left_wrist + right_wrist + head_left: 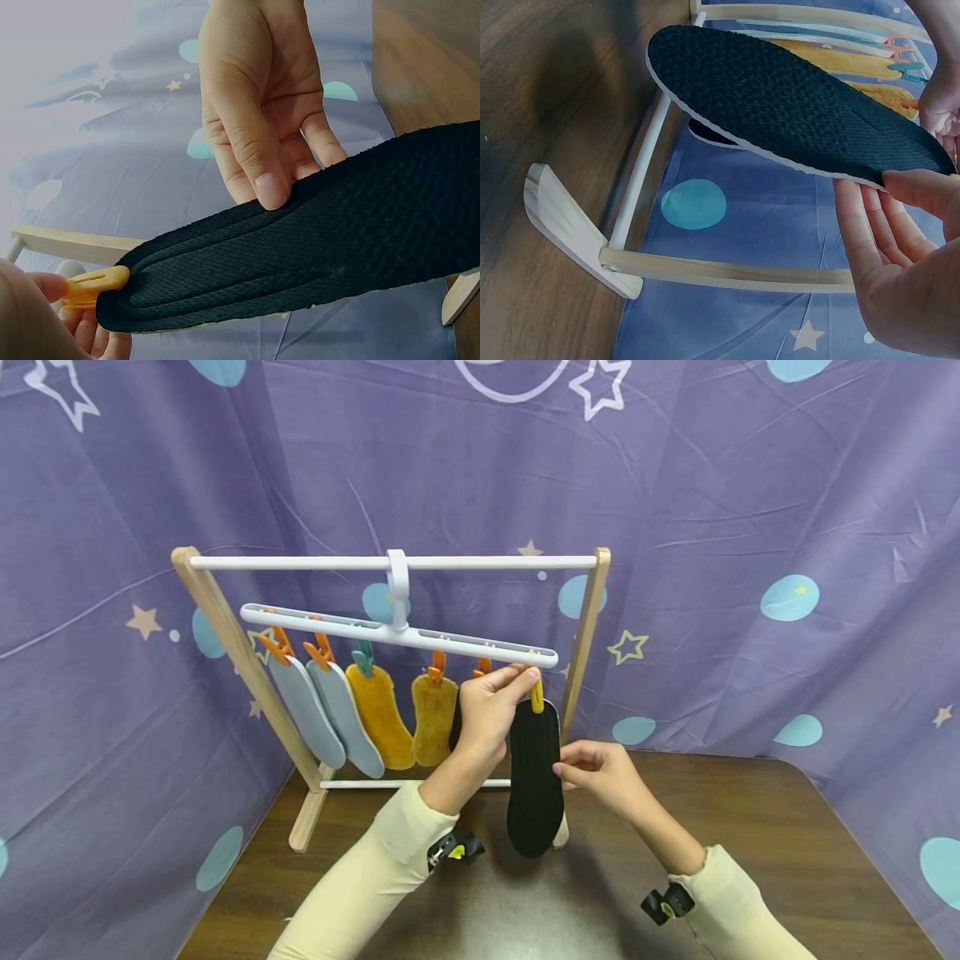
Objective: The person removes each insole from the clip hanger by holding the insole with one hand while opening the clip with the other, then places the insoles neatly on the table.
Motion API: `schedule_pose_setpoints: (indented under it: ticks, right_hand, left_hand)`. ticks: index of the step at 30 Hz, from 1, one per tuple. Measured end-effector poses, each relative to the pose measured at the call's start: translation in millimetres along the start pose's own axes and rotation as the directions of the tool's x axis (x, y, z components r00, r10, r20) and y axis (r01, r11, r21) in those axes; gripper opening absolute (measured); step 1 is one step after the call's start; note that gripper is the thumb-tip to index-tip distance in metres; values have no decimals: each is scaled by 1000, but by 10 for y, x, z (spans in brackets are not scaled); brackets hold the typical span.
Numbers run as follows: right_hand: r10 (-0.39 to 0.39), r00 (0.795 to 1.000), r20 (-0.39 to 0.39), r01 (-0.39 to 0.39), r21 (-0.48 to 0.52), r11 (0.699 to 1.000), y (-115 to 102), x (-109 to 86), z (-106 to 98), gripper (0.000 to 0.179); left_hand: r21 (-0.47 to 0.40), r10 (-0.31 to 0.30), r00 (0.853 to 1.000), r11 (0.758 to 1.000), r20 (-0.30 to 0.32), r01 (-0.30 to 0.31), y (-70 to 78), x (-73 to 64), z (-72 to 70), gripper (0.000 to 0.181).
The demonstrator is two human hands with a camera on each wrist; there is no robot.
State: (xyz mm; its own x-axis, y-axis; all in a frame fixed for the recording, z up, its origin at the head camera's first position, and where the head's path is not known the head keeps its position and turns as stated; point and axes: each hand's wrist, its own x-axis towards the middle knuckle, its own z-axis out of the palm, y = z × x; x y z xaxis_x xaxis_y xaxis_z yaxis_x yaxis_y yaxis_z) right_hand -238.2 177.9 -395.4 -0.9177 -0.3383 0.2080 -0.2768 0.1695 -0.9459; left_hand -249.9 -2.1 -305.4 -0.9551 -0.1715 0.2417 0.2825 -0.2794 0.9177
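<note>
A black insole (534, 785) hangs toe-down from a yellow clip (537, 695) at the right end of a white hanger (345, 628). My left hand (482, 714) pinches this clip between thumb and fingers; the left wrist view shows the clip (97, 285) over the insole's narrow end. With thumb and fingertips, my right hand (606, 774) pinches the insole's right edge. In the right wrist view, the insole's (780, 97) pale underside rim shows. Another dark insole (455, 727) hangs behind my left hand, mostly hidden.
Grey insoles (303, 710) and mustard fuzzy insoles (381, 714) hang from orange and green clips farther left. A wooden-legged rack (240, 652) with a white top bar (300, 562) carries the hanger. It stands on a brown table (675, 827) before a purple patterned curtain (712, 527).
</note>
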Motion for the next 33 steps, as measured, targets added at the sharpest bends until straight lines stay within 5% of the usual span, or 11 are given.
schedule_pose_setpoints:
  ticks: [33]
  right_hand:
    - [20,1000,-7,-20,-1,1000,-26,-58,-8,21]
  left_hand:
    - [-9,10,1000,1000,-6,-10,-2,-5,7,21]
